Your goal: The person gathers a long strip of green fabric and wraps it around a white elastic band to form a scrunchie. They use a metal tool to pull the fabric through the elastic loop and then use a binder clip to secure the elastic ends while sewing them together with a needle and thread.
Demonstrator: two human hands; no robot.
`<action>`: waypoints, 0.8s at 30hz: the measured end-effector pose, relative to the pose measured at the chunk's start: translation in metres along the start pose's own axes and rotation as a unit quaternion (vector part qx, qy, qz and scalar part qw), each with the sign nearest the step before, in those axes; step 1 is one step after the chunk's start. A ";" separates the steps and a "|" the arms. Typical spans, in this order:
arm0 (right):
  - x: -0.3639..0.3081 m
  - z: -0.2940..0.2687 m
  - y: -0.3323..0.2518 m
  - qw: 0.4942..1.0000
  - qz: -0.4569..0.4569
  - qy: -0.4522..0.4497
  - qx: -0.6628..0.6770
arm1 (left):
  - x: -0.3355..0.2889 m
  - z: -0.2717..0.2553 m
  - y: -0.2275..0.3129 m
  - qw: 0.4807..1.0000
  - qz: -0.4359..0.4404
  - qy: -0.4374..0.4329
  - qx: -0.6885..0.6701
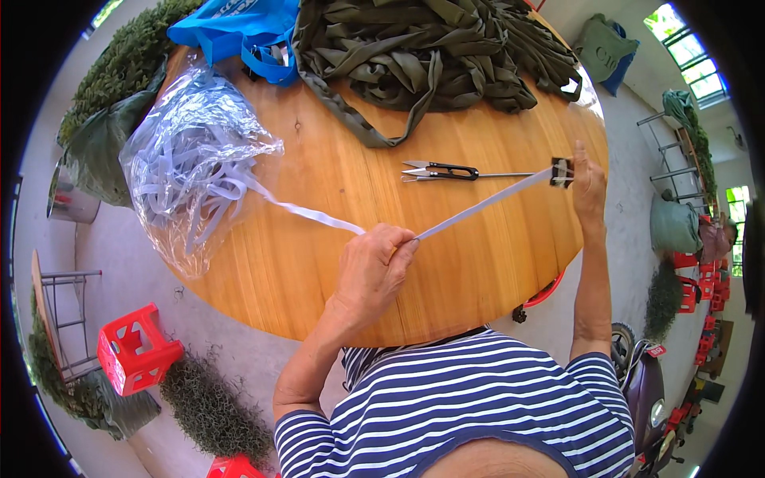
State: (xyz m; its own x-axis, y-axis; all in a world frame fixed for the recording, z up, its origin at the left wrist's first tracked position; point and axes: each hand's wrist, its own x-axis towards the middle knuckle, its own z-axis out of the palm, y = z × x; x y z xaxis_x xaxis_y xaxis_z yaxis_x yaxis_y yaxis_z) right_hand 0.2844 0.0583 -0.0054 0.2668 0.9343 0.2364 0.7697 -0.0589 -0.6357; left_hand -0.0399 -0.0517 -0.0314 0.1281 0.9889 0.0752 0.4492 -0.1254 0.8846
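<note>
On the round wooden desk (319, 263), at its left edge, a clear plastic bag (171, 171) lies on its side, stuffed with loose white strap. One strap (478, 205) runs out of the bag's mouth, across the wood to the left hand (374, 267), whose fingers pinch it shut, then climbs taut, up and to the right, to the right hand (586, 183). Its long axis slants from lower left to upper right. The right fingers grip the strap's far end at a small dark buckle (562, 171). Just beyond the strap, black thread snips (440, 170) lie flat, blades pointing left. Farther back sits a heap of olive green webbing (438, 56), with a blue bag (243, 32) beside it.
</note>
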 end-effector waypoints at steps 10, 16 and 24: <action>0.076 0.002 0.058 0.964 0.051 0.014 -0.261 | -0.005 -0.034 0.001 0.989 -0.053 -0.012 0.138; 0.042 0.021 0.012 0.946 -0.180 0.103 -0.250 | -0.008 -0.033 -0.001 0.992 -0.012 -0.049 0.113; -0.096 0.074 -0.101 0.800 -0.482 -0.357 -0.013 | -0.003 -0.020 0.016 0.998 0.014 -0.044 0.030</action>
State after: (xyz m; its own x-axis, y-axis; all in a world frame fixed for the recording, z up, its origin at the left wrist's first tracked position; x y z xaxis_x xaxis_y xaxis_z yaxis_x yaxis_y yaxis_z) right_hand 0.1381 0.0000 -0.0180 -0.8497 0.5128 0.1224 0.4328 0.8110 -0.3936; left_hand -0.0506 -0.0550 -0.0078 0.2184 0.9742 0.0568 0.4962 -0.1610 0.8532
